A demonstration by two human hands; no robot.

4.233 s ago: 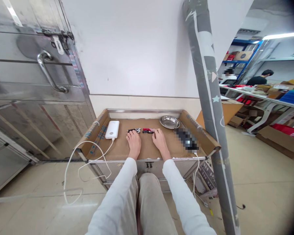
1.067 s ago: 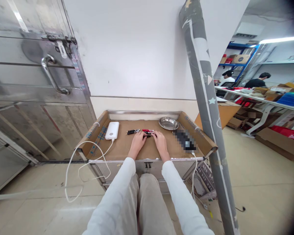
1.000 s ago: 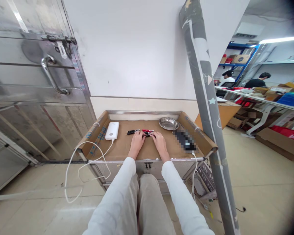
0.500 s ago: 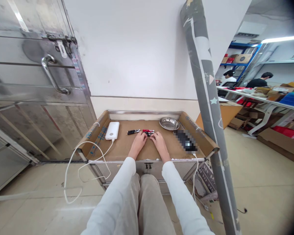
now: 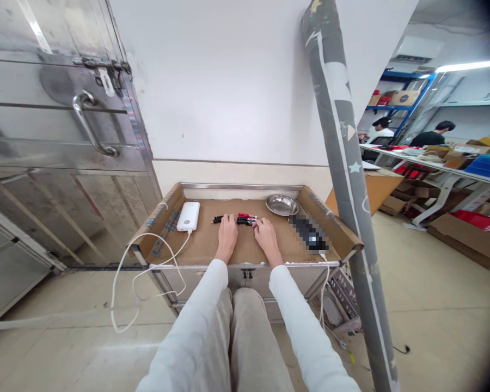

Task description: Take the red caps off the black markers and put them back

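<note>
Slim red and black pens (image 5: 247, 219) in a row on the brown worktop, centre of the frame, between left hand (image 5: 227, 233) and right hand (image 5: 265, 234), darker pens (image 5: 216, 220) partly under left fingers, whether the 2 hands grip unclear

1. Power bank (image 5: 188, 216), white; cable (image 5: 189, 233) plugged in.
2. Dish (image 5: 282, 205), round, shiny metal.
3. Wrapped roll (image 5: 353, 190), grey, star-patterned, tilted.
4. Door (image 5: 24, 128), metal; curved handle (image 5: 85, 127).
5. Bin (image 5: 487, 165), blue, on cluttered white table (image 5: 433, 159).
</note>
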